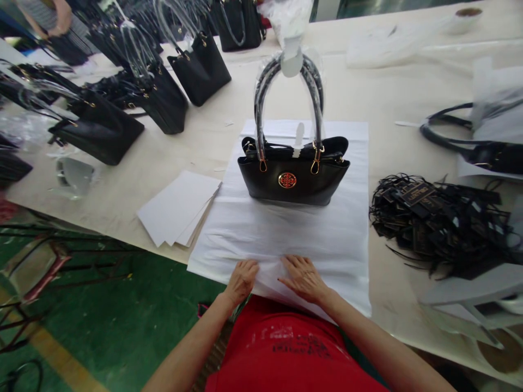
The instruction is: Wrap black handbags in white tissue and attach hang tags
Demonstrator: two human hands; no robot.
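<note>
A black handbag (294, 182) with a round gold-and-red emblem stands upright on white tissue paper (343, 239). Clear plastic covers its two raised handles (261, 109), with a pale wrap around their top. On the near part of the paper rests my left hand (242, 279), fingers slightly bent and its thumb mostly hidden. My right hand (305, 277) lies to the right of it, palm down on the same sheets, thumb spread from the fingers. Both hands are apart from the bag, and the paper is creased between them.
White cards (180, 207) lie left of the paper. Black hang tags (433, 218) with cords are heaped at right, near another black bag (498, 155). Several black handbags (200, 71) stand at back left. A tape dispenser (478, 288) sits at the right edge. Another person (61, 22) stands far left.
</note>
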